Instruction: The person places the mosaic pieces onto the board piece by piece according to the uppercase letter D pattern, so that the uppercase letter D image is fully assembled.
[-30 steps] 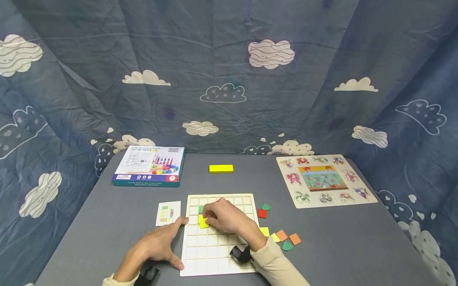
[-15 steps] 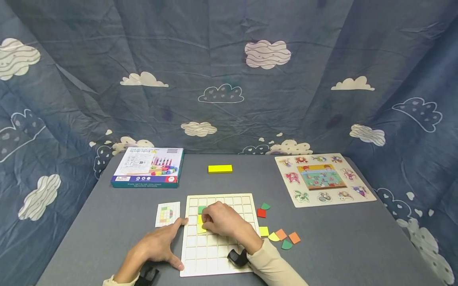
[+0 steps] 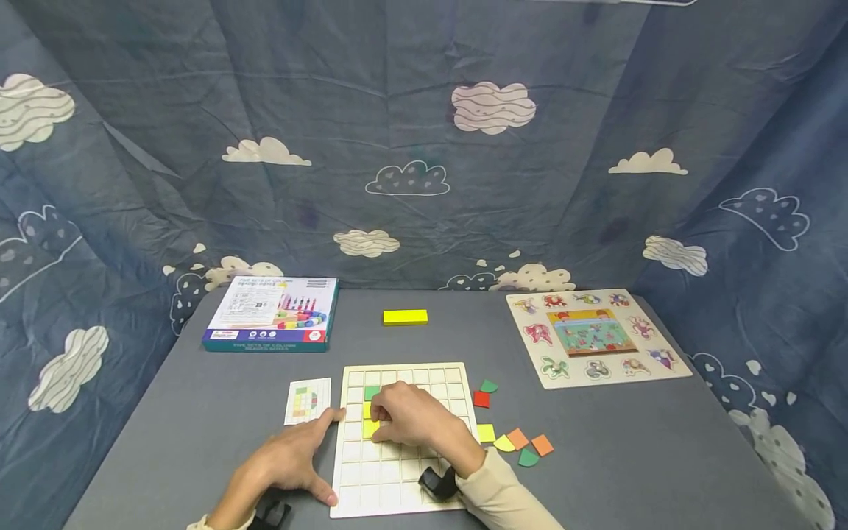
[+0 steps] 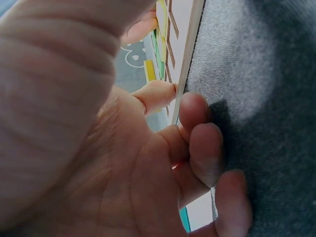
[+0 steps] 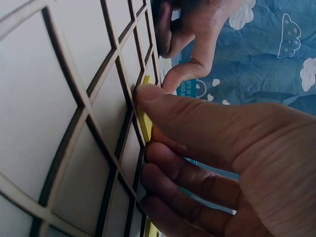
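Observation:
A cream grid board (image 3: 387, 493) lies flat on the grey table. My right hand (image 3: 417, 416) is over its left half, thumb and fingertips pinching a yellow square tile (image 3: 371, 429) that lies in a cell. The right wrist view shows the thumb against the edge of that yellow tile (image 5: 144, 123). Above it in the same column are another yellow tile (image 3: 367, 410), partly covered by my fingers, and a green tile (image 3: 372, 393). My left hand (image 3: 285, 456) rests at the board's left edge with thumb and index finger spread, touching the rim (image 4: 190, 44).
A pattern card (image 3: 308, 401) lies left of the board. To the right are loose pieces, including a red square (image 3: 481, 399), an orange square (image 3: 542, 445) and a green quarter-circle (image 3: 528, 458). Farther back are a box (image 3: 265, 335), a yellow block (image 3: 405, 317) and a picture puzzle board (image 3: 576, 377).
My right hand has moved slightly left and down the column, and the yellow tile it holds has come into line below the other yellow one. My left hand has stayed at the board's edge.

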